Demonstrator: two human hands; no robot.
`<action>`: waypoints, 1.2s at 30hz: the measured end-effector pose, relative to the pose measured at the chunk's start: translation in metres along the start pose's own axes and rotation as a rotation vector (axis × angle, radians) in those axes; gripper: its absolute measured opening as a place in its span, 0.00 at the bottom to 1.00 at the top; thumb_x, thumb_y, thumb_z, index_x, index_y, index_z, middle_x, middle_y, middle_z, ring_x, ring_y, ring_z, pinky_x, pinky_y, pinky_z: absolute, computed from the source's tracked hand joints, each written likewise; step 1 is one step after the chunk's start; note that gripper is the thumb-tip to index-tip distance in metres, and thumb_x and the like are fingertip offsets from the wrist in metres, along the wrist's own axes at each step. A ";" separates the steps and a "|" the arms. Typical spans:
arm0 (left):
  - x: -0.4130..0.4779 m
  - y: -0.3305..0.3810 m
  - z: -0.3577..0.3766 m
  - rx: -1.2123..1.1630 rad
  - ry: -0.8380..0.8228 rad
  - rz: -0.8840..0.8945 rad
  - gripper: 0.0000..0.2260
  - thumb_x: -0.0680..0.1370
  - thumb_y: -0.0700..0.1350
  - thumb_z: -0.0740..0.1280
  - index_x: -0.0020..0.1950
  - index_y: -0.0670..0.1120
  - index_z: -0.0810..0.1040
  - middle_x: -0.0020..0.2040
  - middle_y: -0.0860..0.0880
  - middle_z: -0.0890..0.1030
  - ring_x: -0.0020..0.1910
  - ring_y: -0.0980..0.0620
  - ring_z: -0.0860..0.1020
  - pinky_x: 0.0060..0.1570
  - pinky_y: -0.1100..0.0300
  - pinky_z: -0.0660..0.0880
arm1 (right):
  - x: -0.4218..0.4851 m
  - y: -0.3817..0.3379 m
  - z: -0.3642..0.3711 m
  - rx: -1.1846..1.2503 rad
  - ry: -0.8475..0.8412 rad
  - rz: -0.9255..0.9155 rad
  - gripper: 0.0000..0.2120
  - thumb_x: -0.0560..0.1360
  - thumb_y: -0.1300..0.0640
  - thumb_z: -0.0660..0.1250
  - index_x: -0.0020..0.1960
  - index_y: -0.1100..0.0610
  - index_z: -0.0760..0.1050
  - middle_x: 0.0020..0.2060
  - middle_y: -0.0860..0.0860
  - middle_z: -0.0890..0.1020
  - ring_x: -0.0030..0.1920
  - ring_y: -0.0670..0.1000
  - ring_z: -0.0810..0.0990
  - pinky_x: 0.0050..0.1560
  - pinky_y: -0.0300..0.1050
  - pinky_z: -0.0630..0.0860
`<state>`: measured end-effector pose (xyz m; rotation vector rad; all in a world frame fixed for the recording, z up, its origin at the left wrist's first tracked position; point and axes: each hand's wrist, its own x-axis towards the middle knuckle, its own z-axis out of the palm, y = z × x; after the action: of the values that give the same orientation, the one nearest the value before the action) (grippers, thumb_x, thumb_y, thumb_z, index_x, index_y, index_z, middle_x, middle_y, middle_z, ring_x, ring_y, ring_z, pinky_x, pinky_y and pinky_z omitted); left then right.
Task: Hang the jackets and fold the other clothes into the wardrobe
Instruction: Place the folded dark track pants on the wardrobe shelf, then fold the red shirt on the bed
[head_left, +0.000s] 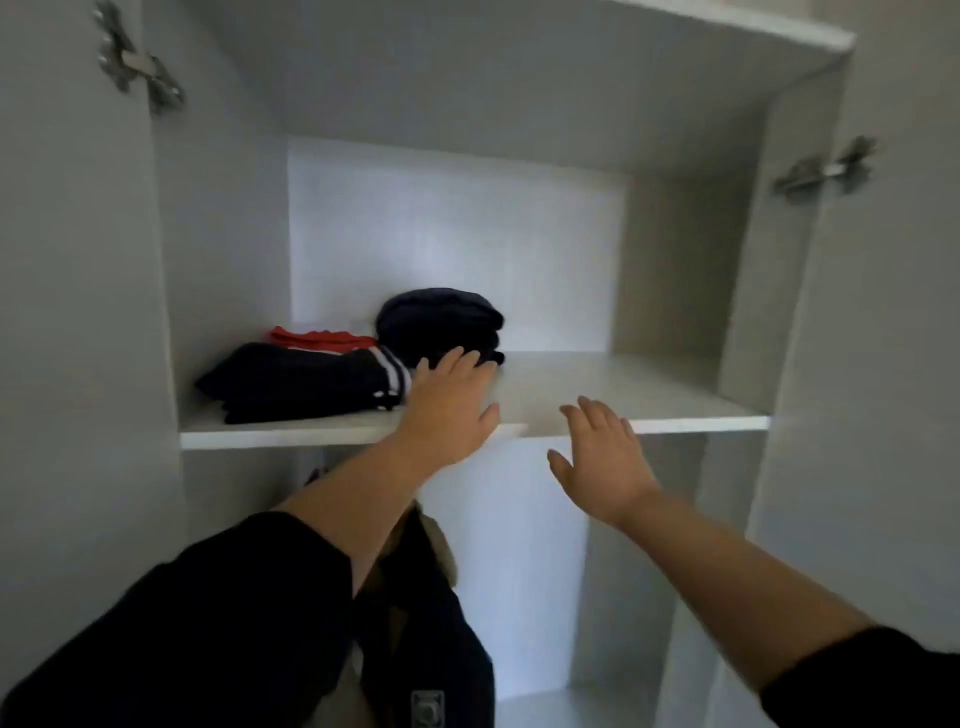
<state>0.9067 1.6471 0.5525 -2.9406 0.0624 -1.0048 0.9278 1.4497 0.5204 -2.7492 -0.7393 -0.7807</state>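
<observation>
The left hand (449, 410), fingers straight, is touching the folded dark clothes (441, 322) at the middle of the shelf (649, 405), probably soft, light and best lifted from underneath, while the right hand (602, 457) is hovering open and empty at the front edge.

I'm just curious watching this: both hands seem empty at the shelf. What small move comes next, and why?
Probably draw both hands back for another garment: the left hand and right hand are open, holding nothing, and the dark folded bundle already sits on the shelf.
</observation>
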 end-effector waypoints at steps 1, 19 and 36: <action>-0.003 0.035 -0.002 -0.040 0.015 0.074 0.25 0.79 0.53 0.57 0.76 0.48 0.60 0.76 0.47 0.59 0.76 0.47 0.53 0.72 0.43 0.50 | -0.029 0.024 -0.018 -0.052 0.007 0.051 0.29 0.80 0.46 0.56 0.76 0.56 0.54 0.77 0.54 0.54 0.76 0.54 0.51 0.74 0.52 0.49; -0.328 0.672 -0.187 -0.615 0.105 1.178 0.29 0.80 0.56 0.53 0.78 0.47 0.52 0.78 0.46 0.53 0.77 0.47 0.50 0.72 0.44 0.50 | -0.691 0.183 -0.377 -0.660 0.070 1.162 0.28 0.78 0.50 0.60 0.74 0.58 0.57 0.76 0.57 0.57 0.76 0.56 0.52 0.75 0.57 0.48; -0.572 0.993 -0.263 -0.913 -0.210 1.702 0.29 0.79 0.54 0.58 0.77 0.47 0.53 0.77 0.45 0.54 0.76 0.46 0.54 0.71 0.45 0.56 | -1.020 0.208 -0.429 -0.748 0.150 1.885 0.26 0.76 0.55 0.62 0.72 0.57 0.59 0.73 0.55 0.61 0.74 0.55 0.55 0.73 0.54 0.48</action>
<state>0.2666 0.6785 0.3662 -1.8922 2.7955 -0.2668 0.0934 0.7194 0.3273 -2.2152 2.1845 -0.6359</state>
